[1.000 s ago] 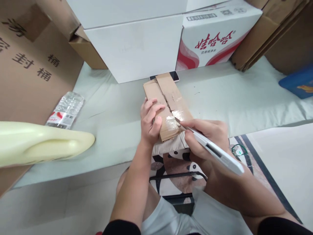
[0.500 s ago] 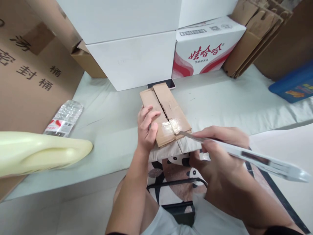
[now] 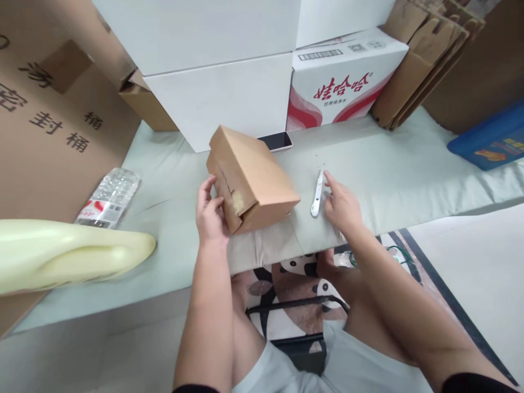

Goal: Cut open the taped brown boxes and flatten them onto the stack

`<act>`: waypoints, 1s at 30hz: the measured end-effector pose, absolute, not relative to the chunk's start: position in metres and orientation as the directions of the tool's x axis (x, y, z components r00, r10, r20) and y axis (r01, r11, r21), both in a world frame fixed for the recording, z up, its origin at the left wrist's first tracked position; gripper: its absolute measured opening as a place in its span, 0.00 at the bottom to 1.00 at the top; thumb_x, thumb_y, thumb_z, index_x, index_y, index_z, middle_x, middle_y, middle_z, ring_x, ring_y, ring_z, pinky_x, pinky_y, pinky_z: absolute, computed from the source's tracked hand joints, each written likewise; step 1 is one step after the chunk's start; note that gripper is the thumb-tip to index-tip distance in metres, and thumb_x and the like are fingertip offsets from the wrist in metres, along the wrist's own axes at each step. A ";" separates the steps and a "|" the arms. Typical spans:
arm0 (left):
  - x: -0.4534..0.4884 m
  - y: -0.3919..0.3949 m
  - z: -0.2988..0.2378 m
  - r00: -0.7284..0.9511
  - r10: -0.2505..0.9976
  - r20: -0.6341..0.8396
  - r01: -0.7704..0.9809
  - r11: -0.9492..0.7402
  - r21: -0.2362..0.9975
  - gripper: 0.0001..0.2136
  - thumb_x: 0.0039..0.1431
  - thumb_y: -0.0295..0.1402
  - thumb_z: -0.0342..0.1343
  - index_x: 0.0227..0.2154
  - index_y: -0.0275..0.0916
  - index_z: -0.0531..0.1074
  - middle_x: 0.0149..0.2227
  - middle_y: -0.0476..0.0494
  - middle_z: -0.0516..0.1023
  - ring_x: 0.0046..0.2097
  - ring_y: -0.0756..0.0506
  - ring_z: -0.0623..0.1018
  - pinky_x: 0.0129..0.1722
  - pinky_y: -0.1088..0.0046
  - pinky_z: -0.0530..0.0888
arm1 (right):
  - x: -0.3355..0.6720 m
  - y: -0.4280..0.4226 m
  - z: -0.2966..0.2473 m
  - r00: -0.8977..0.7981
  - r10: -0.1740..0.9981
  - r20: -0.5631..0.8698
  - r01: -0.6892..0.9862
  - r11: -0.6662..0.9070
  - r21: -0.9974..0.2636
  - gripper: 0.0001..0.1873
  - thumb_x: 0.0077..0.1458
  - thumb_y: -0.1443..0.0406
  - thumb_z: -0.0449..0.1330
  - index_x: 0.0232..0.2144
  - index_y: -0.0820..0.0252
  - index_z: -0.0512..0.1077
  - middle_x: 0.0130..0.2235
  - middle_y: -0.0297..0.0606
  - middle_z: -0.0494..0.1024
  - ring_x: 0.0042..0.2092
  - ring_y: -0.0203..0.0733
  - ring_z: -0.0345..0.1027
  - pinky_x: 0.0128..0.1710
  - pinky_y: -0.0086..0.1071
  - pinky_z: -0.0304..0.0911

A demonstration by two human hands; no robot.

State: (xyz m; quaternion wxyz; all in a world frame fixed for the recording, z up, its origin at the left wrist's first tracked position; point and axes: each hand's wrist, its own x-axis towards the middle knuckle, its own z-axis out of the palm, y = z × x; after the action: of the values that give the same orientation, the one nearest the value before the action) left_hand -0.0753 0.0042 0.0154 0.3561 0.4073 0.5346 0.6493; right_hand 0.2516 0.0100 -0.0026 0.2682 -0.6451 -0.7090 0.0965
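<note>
A small brown cardboard box (image 3: 262,169) is tipped up on the table, its taped and slit face turned toward the left. My left hand (image 3: 210,213) grips that face near the lower corner, fingertips along the cardboard and thumb at the edge of the tape. Right of the box, a white utility knife (image 3: 317,194) lies on the cloth. Close beside it is my right hand (image 3: 341,204), empty, index finger stretched toward the knife's far end and the other fingers loosely bent. Whether that finger touches the knife, I cannot tell.
Behind the box, a phone (image 3: 278,141) lies against white cartons (image 3: 221,98). A plastic bottle (image 3: 110,196) and a pale yellow object (image 3: 73,256) are at the left. Folded cardboard (image 3: 421,71) leans at the back right, near a blue container (image 3: 491,139).
The box, flat with its taped face up before, is now tilted with that face leftward. My right hand has put the knife down on the table and let go of it.
</note>
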 end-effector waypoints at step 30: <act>-0.074 0.001 0.005 -0.054 0.988 0.147 0.139 -0.138 0.981 0.43 0.55 0.62 0.62 0.68 0.54 0.51 0.64 0.32 0.70 0.66 0.30 0.72 0.63 0.44 0.71 | 0.220 0.003 0.001 -0.137 0.972 0.191 0.284 0.223 -0.933 0.60 0.56 0.51 0.65 0.76 0.55 0.32 0.58 0.52 0.73 0.51 0.52 0.75 0.48 0.46 0.76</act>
State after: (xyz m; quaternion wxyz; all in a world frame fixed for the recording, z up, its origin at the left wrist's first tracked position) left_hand -0.0743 0.0008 0.0048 0.4117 0.5508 0.5113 0.5155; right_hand 0.2198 0.0033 0.0008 0.4414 -0.4863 -0.6456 0.3897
